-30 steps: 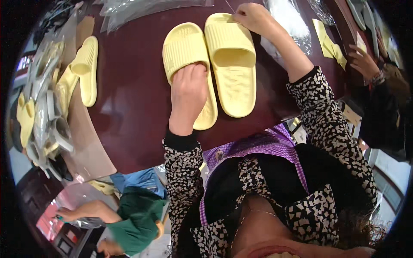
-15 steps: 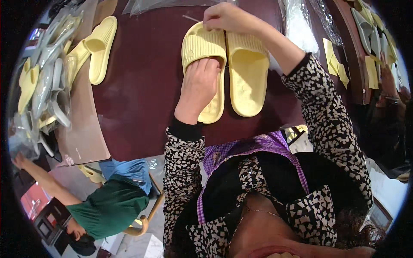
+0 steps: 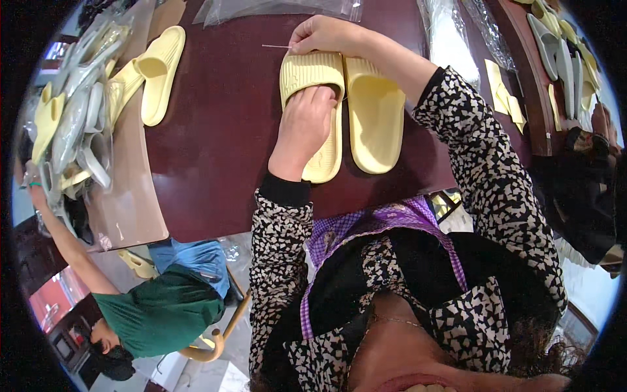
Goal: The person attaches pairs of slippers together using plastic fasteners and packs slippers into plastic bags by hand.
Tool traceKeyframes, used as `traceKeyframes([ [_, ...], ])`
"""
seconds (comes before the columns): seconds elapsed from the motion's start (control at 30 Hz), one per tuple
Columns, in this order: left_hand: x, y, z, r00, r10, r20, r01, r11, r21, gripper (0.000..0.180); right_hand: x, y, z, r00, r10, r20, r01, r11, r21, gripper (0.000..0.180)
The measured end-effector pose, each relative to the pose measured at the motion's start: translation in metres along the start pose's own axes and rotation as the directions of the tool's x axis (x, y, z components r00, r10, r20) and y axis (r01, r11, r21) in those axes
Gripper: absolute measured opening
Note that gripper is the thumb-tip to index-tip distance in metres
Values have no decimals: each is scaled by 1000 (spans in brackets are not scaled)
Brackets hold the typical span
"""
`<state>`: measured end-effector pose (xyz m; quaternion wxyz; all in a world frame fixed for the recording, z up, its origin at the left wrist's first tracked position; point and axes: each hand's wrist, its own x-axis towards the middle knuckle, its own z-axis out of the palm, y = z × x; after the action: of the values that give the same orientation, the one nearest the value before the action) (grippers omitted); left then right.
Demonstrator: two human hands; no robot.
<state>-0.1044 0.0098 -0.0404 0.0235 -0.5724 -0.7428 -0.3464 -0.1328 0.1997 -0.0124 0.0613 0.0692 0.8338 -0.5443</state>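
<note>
A pair of pale yellow slippers lies side by side on the dark red table [image 3: 215, 130]. My left hand [image 3: 305, 127] reaches under the strap of the left slipper [image 3: 320, 160]; its fingertips are hidden inside, the fingers bent against the strap. Over the toe end of that slipper my right hand [image 3: 320, 36] is closed in a pinch. A thin white strand [image 3: 275, 46], like a plastic tag fastener, sticks out leftward from the pinch. Under my right forearm sits the right slipper [image 3: 377, 124], its toe partly covered; neither hand grips it.
Another yellow slipper pair [image 3: 162, 75] rests at the table's left edge, beside bagged grey slippers [image 3: 72, 140]. Clear plastic bags [image 3: 450, 46] and yellow paper pieces [image 3: 503, 95] lie at right. A person in green [image 3: 163, 307] works at lower left; another person [image 3: 581, 189] is at far right.
My right hand has shifted slightly left and nearer, and the white strand now points straight left. The left hand stays under the strap. The green-clad person's arm has moved.
</note>
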Motion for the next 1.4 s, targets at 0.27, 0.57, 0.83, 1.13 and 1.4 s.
traceKeyframes([
  [0.27, 2, -1, -12, 995, -10, -101, 1, 996, -91, 11, 4, -1, 1, 994, -34, -104, 53, 980, 190, 16],
  [0.57, -7, -16, -54, 797, -541, -268, 125, 582, -803, 15, -30, -25, 24, 975, -183, -123, 206, 957, 206, 13],
  [0.83, -10, -28, -54, 793, -605, -75, 286, 477, -831, 15, -42, -41, 54, 962, -250, -112, 271, 928, 254, 12],
  [1.13, -11, -34, -42, 723, -688, -68, 307, 408, -860, 11, -56, -38, 51, 946, -219, -239, 269, 941, 205, 13],
  [1.4, -15, -33, -44, 692, -720, -46, 166, 222, -961, 7, -67, -34, 64, 937, -192, -293, 247, 955, 165, 15],
])
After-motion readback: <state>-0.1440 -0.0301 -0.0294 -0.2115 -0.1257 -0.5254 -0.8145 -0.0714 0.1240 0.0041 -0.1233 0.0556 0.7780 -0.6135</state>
